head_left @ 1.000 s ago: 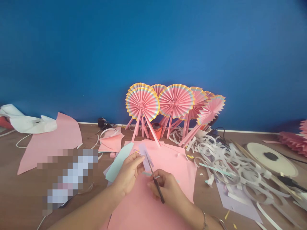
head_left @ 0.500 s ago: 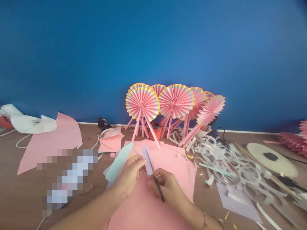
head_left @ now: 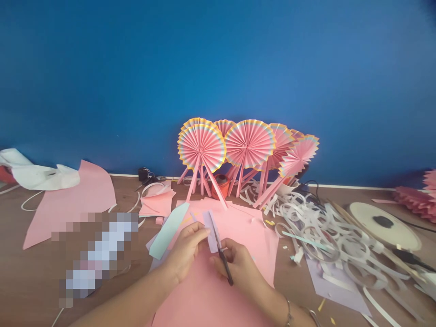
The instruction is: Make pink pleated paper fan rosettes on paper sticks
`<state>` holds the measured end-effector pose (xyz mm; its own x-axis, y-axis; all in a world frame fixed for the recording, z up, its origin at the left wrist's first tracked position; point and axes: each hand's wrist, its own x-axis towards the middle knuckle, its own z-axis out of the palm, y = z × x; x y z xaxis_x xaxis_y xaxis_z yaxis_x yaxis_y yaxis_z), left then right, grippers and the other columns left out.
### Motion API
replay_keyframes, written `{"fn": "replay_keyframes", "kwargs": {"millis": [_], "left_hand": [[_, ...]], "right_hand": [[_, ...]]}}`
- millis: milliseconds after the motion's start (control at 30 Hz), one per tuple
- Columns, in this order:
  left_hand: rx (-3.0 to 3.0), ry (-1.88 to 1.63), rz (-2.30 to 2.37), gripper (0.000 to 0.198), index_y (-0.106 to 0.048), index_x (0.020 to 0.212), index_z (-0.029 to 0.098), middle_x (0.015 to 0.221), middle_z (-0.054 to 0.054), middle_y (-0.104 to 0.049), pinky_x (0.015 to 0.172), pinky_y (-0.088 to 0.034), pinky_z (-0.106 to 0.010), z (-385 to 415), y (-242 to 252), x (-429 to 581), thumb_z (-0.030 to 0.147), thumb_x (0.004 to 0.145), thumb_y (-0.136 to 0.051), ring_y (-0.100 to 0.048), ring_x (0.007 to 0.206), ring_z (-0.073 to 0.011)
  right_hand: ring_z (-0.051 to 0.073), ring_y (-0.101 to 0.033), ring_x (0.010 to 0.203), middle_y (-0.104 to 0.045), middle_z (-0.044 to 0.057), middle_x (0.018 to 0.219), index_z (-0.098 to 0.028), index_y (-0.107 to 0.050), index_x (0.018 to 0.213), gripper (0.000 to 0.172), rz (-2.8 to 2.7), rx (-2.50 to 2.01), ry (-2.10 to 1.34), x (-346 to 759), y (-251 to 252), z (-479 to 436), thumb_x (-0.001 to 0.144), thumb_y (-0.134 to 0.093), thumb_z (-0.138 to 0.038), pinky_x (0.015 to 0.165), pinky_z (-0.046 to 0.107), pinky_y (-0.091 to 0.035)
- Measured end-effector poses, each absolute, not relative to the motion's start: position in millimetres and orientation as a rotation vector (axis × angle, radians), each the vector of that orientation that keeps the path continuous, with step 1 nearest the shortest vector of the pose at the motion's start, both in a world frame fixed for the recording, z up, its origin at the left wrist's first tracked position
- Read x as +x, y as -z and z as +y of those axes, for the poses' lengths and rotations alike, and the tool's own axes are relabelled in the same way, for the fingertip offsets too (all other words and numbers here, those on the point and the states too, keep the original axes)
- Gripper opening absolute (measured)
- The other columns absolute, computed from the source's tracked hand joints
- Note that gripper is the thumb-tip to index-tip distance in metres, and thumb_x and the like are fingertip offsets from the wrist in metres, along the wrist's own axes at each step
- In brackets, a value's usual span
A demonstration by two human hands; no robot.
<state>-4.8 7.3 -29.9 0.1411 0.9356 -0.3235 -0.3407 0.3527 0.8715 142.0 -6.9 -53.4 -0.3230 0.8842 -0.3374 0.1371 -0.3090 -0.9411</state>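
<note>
My left hand (head_left: 188, 247) pinches a small lilac paper piece (head_left: 210, 231) by its left edge, between thumb and fingers. Dark-handled scissors (head_left: 223, 259) are in my right hand (head_left: 236, 265), their blades lying along the paper's right side. Whether the blades are fully closed I cannot make out. Under both hands spreads a large pink paper sheet (head_left: 200, 304). A pale mint paper strip (head_left: 169, 230) rests just left of my left hand, over some lilac paper.
Pleated pink paper fans (head_left: 250, 145) on stick legs lean by the blue wall (head_left: 136, 81). A heap of curled white strips (head_left: 327, 240) lies right, near a round cream lid (head_left: 384, 227). An orange container (head_left: 220, 187) stands behind the sheet. Folded pink paper (head_left: 156, 203) lies left.
The lilac paper and my left hand have shifted slightly right and down against the scissors. My right hand stays nearly in place, still holding the scissors.
</note>
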Motion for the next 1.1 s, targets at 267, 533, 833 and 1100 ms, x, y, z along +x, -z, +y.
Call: {"fn": "replay_keyframes", "kwargs": {"millis": [267, 533, 833, 1100], "left_hand": [[0.725, -1.008, 1.043, 0.021, -0.057, 0.063, 0.018, 0.064, -0.001, -0.064, 0.064, -0.043, -0.028, 7, 33, -6, 0.034, 0.069, -0.07, -0.061, 0.068, -0.0179], [0.672, -0.999, 0.988, 0.021, -0.058, 0.065, 0.017, 0.068, -0.003, -0.066, 0.068, -0.046, -0.03, 7, 33, -6, 0.033, 0.071, -0.07, -0.064, 0.069, -0.0181], [0.553, -1.182, 1.019, 0.02, -0.066, 0.077, 0.016, 0.084, -0.006, -0.073, 0.084, -0.049, -0.032, 27, 31, -24, 0.031, 0.068, -0.076, -0.068, 0.085, -0.0202], [0.537, -1.198, 1.033, 0.021, -0.067, 0.078, 0.014, 0.084, -0.008, -0.075, 0.078, -0.052, -0.03, 31, 37, -29, 0.029, 0.066, -0.077, -0.07, 0.081, -0.0203]], "right_hand": [[0.008, -0.044, 0.04, -0.049, -0.009, 0.043, -0.019, -0.05, 0.072, 0.02, -1.327, -1.305, -1.707, 143, 56, -7, 0.067, -0.067, -0.028, 0.039, 0.019, -0.032], [0.01, -0.047, 0.04, -0.053, -0.007, 0.044, -0.019, -0.05, 0.077, 0.033, -1.332, -1.332, -1.714, 144, 58, -4, 0.066, -0.072, -0.04, 0.039, 0.021, -0.033], [0.01, -0.049, 0.043, -0.053, -0.008, 0.048, -0.018, -0.051, 0.091, 0.045, -1.422, -1.345, -1.797, 143, 51, -8, 0.063, -0.074, -0.046, 0.04, 0.021, -0.035], [0.009, -0.043, 0.042, -0.051, -0.008, 0.048, -0.019, -0.052, 0.09, 0.042, -1.453, -1.312, -1.812, 143, 50, -11, 0.065, -0.075, -0.042, 0.039, 0.019, -0.032]]}}
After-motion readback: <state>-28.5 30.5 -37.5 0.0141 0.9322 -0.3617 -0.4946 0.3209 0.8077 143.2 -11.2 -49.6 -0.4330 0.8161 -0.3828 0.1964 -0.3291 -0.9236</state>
